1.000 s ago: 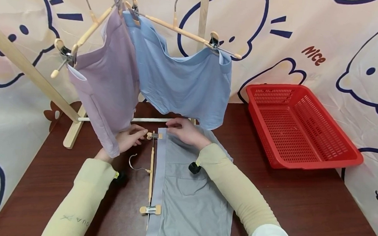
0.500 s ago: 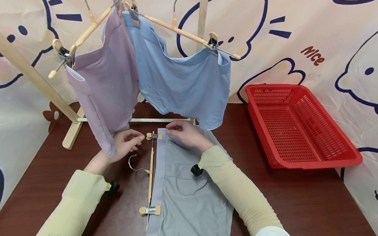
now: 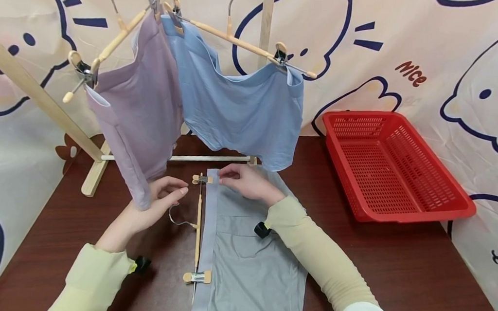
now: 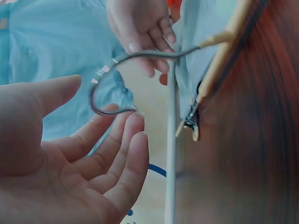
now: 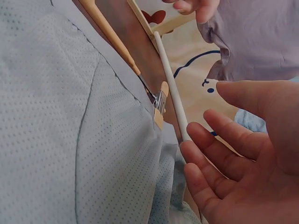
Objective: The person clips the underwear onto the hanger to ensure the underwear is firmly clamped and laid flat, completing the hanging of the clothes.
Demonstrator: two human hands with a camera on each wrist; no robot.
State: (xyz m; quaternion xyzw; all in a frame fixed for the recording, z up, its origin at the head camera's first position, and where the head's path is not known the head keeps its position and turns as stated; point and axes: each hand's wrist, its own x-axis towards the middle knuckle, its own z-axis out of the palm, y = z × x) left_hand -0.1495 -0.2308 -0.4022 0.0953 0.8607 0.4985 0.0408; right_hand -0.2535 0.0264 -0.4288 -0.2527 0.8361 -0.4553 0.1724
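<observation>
Grey shorts [image 3: 261, 278] lie flat on the table, their waistband [image 3: 210, 230] at the left. A clip hanger [image 3: 198, 234] lies along it, its far clip [image 3: 203, 179] and near clip [image 3: 197, 276] both on the band. My left hand [image 3: 153, 206] hovers left of the hanger with fingers loosely bent and nothing in them. In the left wrist view the metal hook [image 4: 95, 86] passes close to its fingertips. My right hand [image 3: 251, 181] is over the far end of the shorts, thumb and fingers apart in the right wrist view [image 5: 243, 154] and holding nothing.
Lilac shorts [image 3: 141, 103] and blue shorts [image 3: 243, 111] hang from clip hangers above the back of the table. A wooden rack [image 3: 35, 85] with a white bottom bar [image 3: 209, 158] stands behind. At the right sits a red plastic basket [image 3: 406, 216].
My left hand has drawn back from the far clip toward me and to the left, its fingers spreading. My right hand has shifted slightly toward me. The grey shorts stay put.
</observation>
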